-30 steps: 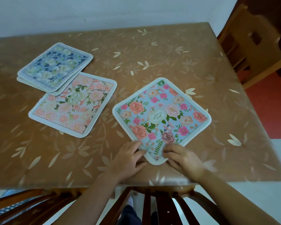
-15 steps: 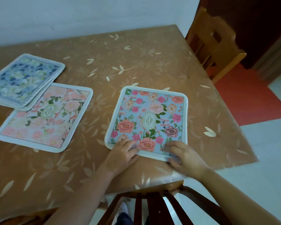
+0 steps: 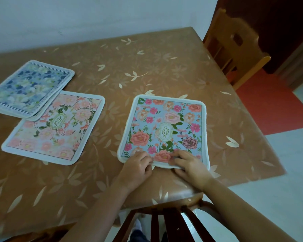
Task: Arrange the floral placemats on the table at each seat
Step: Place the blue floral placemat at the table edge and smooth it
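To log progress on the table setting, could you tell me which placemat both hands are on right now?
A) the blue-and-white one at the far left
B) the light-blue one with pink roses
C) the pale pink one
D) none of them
B: the left hand and the right hand both hold the near edge of the light-blue placemat, close to the table's edge.

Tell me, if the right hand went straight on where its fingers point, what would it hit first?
The right hand, holding the light blue floral placemat by its near edge, points up and left. It would probably meet the left hand first, close beside it; depth is hard to judge.
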Demonstrator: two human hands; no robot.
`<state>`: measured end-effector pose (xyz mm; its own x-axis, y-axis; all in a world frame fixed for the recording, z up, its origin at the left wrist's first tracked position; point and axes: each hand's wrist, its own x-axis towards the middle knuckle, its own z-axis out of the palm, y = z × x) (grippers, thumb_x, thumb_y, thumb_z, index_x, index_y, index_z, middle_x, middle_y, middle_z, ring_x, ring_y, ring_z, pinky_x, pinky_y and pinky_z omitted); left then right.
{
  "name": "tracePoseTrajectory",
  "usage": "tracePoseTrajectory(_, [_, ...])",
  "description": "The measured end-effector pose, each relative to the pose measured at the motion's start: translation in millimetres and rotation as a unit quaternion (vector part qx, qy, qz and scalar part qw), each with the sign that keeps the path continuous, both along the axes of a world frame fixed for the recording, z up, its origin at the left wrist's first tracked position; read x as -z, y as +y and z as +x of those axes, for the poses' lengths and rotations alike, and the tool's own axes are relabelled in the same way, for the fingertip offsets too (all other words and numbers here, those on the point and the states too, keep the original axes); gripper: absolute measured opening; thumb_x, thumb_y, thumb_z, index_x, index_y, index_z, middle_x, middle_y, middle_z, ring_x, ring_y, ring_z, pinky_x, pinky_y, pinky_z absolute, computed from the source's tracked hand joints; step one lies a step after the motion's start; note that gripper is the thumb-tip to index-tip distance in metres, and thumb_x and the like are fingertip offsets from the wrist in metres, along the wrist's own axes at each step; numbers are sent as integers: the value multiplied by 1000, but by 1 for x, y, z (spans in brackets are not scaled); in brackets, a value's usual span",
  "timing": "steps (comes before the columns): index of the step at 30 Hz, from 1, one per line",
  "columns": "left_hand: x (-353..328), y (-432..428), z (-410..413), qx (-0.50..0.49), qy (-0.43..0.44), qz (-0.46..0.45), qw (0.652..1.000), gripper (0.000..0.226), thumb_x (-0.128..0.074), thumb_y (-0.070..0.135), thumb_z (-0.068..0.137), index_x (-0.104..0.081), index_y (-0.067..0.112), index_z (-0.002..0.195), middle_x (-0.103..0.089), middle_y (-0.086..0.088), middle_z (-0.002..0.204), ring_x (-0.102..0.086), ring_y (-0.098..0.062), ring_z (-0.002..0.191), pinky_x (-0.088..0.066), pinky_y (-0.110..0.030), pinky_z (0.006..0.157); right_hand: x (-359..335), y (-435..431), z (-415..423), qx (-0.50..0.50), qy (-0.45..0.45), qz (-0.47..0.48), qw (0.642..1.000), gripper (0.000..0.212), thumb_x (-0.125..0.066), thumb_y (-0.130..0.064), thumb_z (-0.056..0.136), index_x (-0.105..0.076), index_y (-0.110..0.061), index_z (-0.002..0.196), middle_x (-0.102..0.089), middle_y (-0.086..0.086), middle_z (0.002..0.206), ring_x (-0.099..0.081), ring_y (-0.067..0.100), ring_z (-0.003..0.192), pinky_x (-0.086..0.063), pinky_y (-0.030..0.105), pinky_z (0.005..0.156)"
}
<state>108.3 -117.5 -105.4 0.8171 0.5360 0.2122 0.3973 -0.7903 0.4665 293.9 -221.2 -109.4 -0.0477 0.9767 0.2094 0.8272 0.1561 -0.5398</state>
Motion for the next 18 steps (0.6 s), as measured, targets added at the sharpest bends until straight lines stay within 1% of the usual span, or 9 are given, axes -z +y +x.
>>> tracePoseTrajectory(2, [-2,-6,-5,4,1,6,1000,14,-69,-10,63,-62,0,70,-62,-11,72,-58,-23,67,-51,-30,61,1,-3,1,-21,-3,8,1000,13,-73,2,70,-70,-1,82,-67,22,92,-65,35,87,-56,42,71])
tracePoseTrajectory(5, [3,-25,-17,20,11,30,999,18,-68,-9,62,-56,4,60,-58,-7,62,-55,-20,60,-50,-31,67,5,-6,5,-31,-12,9,999,11,-74,0,71,-71,-3,80,-67,22,93,-64,36,91,-55,46,72])
tracePoseTrajectory(6, [7,-31,-22,28,17,40,999,19,-68,-9,62,-55,4,59,-57,-7,60,-55,-20,60,-52,-31,69,6,-7,7,-30,-15,8,999,11,-75,0,71,-71,-3,80,-67,21,94,-64,36,92,-55,47,73])
tracePoseTrajectory(8, [14,-40,-28,22,20,37,999,14,-66,-8,65,-57,3,64,-60,-9,66,-58,-22,68,-54,-34,67,7,-9,12,-33,-23,8,999,12,-76,-2,70,-71,-4,81,-67,20,95,-64,35,92,-54,46,74])
tracePoseTrajectory(10, [17,-39,-34,-6,16,31,999,14,-71,-1,66,-62,3,76,-65,-11,79,-62,-27,80,-56,-38,72,8,-11,19,-37,-30,6,999,12,-75,-3,71,-71,-4,82,-66,20,96,-63,35,91,-54,46,75])
tracePoseTrajectory(12, [17,-35,-39,-33,40,28,998,30,-77,11,66,-65,4,92,-65,-12,98,-62,-29,94,-55,-39,77,8,-17,24,-35,-36,0,999,14,-75,-2,71,-71,-4,84,-66,21,98,-63,36,93,-53,49,77])
tracePoseTrajectory(14, [18,-30,-41,-66,83,11,994,45,-76,26,70,-61,10,109,-58,-13,115,-54,-31,107,-53,-44,82,9,-25,28,-24,-55,-5,998,22,-80,-6,67,-71,-7,87,-65,21,103,-61,36,98,-49,57,83])
tracePoseTrajectory(16, [21,-26,-41,-99,143,-29,984,58,-67,42,76,-50,16,125,-40,-14,138,-34,-32,128,-39,-54,98,12,-32,32,1,-85,-36,996,36,-82,-20,66,-70,-11,99,-61,20,116,-54,37,112,-37,66,93])
tracePoseTrajectory(18, [28,-24,-42,-115,190,-52,974,66,-57,54,79,-38,23,134,-18,-8,151,-9,-25,138,-25,-58,106,16,-36,37,43,-98,-109,988,51,-74,-37,73,-59,-20,119,-44,15,138,-31,34,132,-19,65,104])
